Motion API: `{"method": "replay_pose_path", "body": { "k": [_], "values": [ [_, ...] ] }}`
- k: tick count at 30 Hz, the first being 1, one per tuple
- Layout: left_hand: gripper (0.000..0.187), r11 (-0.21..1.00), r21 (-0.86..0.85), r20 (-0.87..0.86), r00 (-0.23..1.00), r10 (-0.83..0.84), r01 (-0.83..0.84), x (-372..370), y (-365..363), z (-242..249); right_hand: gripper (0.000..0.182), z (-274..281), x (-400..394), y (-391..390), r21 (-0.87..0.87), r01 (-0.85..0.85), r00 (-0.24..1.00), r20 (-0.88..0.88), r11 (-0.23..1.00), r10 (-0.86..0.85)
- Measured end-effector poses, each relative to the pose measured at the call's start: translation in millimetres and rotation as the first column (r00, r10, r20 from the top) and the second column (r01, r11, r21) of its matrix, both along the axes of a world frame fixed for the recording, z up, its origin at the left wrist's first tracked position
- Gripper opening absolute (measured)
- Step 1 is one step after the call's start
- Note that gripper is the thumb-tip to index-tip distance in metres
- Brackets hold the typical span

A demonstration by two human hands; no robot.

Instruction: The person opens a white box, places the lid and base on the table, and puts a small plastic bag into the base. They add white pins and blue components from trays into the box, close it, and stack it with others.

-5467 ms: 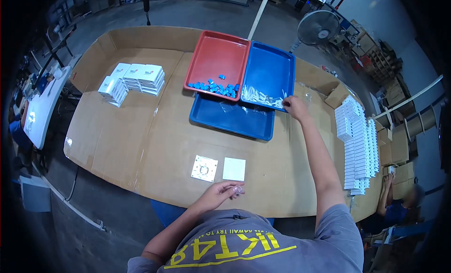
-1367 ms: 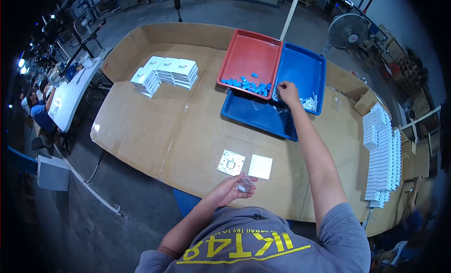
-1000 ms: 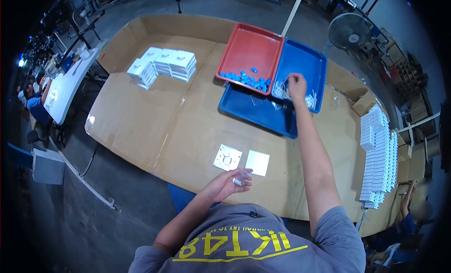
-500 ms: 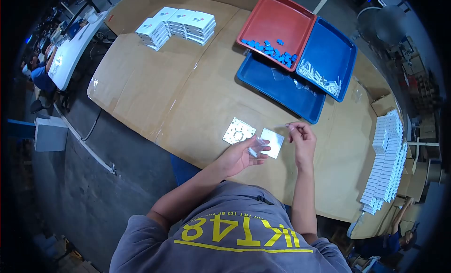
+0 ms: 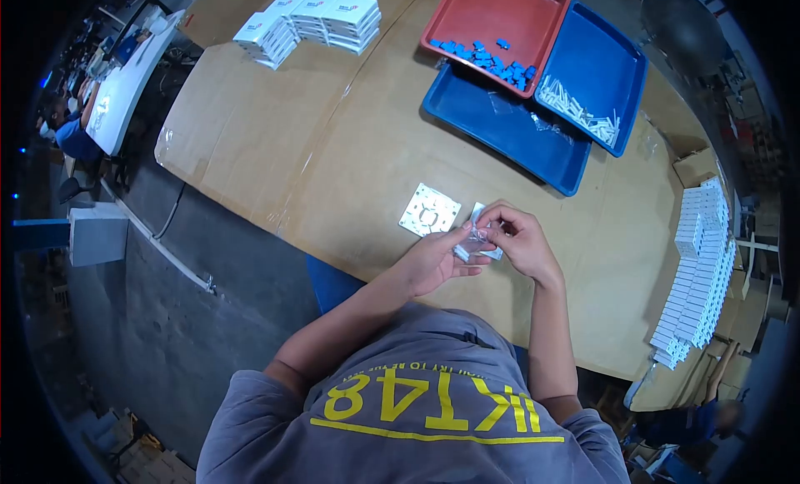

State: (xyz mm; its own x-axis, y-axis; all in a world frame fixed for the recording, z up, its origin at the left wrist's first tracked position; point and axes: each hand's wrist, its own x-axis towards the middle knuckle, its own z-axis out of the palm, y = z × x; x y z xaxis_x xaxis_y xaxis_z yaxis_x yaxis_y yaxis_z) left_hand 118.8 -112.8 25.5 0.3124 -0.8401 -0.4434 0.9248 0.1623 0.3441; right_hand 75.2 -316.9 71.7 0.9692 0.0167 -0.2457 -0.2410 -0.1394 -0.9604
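Observation:
My left hand is closed on a small clear plastic bag, with a short white stick-like piece showing by its fingers. My right hand meets it at the top of the bag, thumb and forefinger pinched on the plastic. A smooth white square plate lies on the table behind the hands, mostly hidden by them. Just left of it rests another white square plate with cut-outs and holes.
Beyond the hands are a blue tray with scraps of clear plastic, a red tray of blue parts, and another blue tray of white sticks. Stacked white boxes stand far left; rows of white pieces line the right.
My right hand has come left and down to the bag in my left hand, now covering much of the smooth plate. The whole view has shifted slightly.

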Motion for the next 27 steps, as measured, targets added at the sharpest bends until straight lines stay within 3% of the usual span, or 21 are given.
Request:
{"method": "replay_pose_path", "body": {
  "k": [4,13,17,20,25,27],
  "values": [
    [0.042,0.999,0.033,0.019,1.0,0.013,-0.014,2.7,3.9,-7.9,0.007,4.9,6.7,3.0,-0.129,-0.101,0.99,0.087,0.986,0.113],
    [0.038,0.999,0.051,0.045,0.999,0.017,-0.02,5.3,2.7,-19.1,0.021,24.4,-1.6,2.3,-0.209,-0.296,0.952,0.013,0.932,0.305],
    [0.04,0.997,-0.058,0.057,0.997,0.045,-0.042,8.3,3.4,5.0,0.02,22.1,-0.4,0.0,-0.148,-0.19,0.98,0.031,0.97,0.197],
    [0.04,0.994,0.108,0.343,0.938,-0.041,0.004,7.9,3.6,8.7,0.017,22.9,-0.6,-1.0,-0.089,-0.092,0.994,0.055,0.992,0.097],
    [0.041,0.993,0.118,0.497,0.865,-0.06,0.001,7.5,4.9,2.8,0.01,26.1,-4.5,-2.4,-0.055,0.012,0.999,-0.053,0.998,-0.015],
    [0.041,0.991,0.127,0.557,0.83,-0.03,-0.05,3.6,3.1,-3.2,0.016,18.6,-6.9,2.4,-0.006,0.105,0.994,0.017,0.994,-0.105]
  ]
}}
